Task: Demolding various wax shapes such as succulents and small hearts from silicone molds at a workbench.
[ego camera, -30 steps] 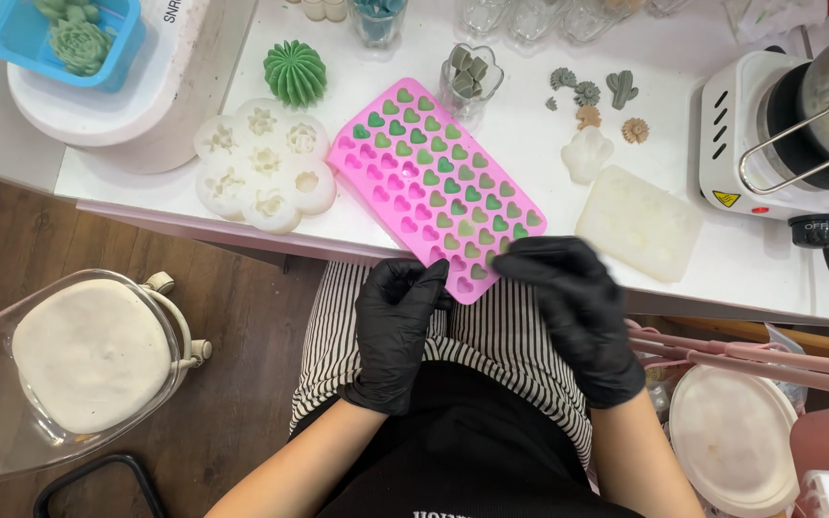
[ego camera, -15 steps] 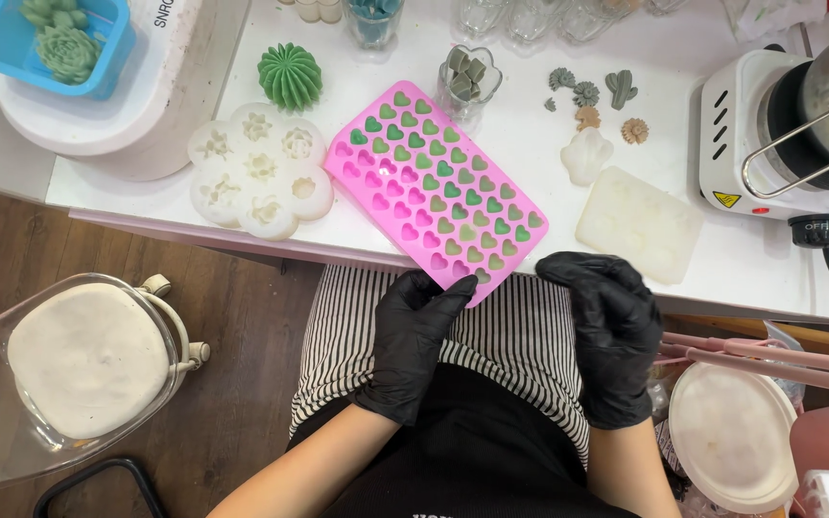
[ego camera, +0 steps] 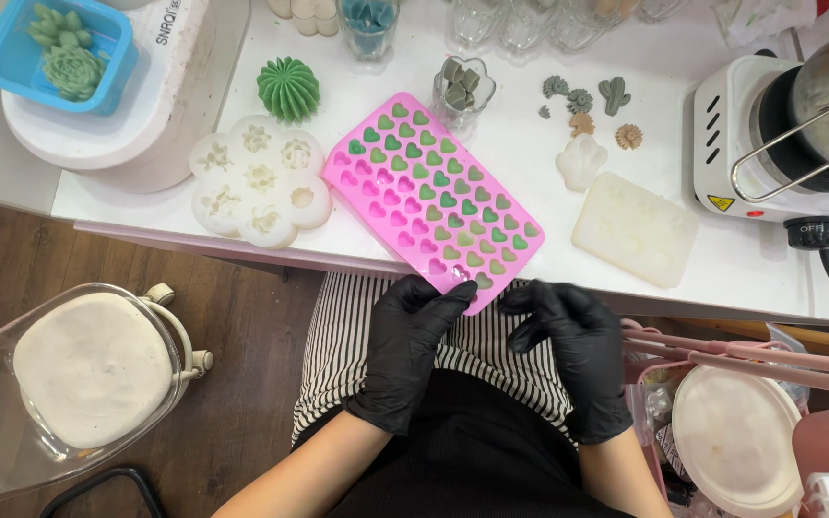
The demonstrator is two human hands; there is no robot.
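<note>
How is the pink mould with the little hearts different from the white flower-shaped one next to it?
The pink mould is a long rectangle with many small heart cavities, many holding green fill; the white mould is a lobed flower shape with a few larger cavities that look unfilled. The pink mould juts over the table edge by the left hand; the white mould lies fully on the table, untouched. Both lie flat, cavities up.

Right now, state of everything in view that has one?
pink heart mould: on table edge, many cavities filled green, near corner overhanging.
left hand: gloved, fingers touching the mould's near corner.
right hand: gloved, curled just beside that corner, contact unclear.
white flower mould: flat on table.
hot plate: pot on it.
</note>
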